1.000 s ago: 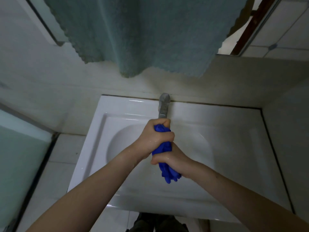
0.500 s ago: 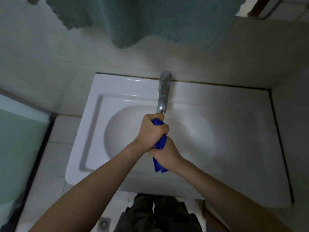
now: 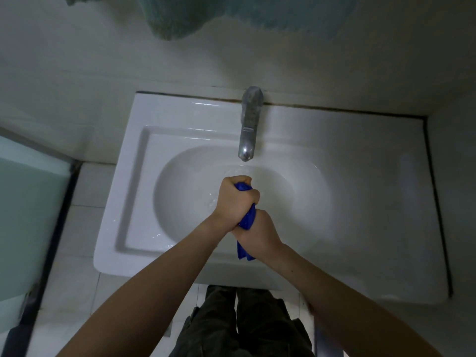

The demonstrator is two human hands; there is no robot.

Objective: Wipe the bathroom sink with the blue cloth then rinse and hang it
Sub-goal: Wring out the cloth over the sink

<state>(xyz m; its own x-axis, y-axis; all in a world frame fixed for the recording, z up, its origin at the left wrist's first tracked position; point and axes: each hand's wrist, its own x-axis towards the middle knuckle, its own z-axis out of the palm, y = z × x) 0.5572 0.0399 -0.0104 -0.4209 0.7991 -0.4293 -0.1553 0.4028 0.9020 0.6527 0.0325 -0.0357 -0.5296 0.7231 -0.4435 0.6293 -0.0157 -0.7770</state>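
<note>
a dim tiled bathroom: over the sink (image 3: pixel 180 119) basin, below the tap (image 3: pixel 248 130), left hand (image 3: pixel 238 199) and right hand (image 3: pixel 260 231) clench the blue cloth (image 3: pixel 248 220), likely wringing so drips fall into the basin.

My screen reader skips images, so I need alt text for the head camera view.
Two hands, left hand above right hand, grip a twisted blue cloth over a white sink, below a metal tap. A teal towel hangs on the wall above.
</note>
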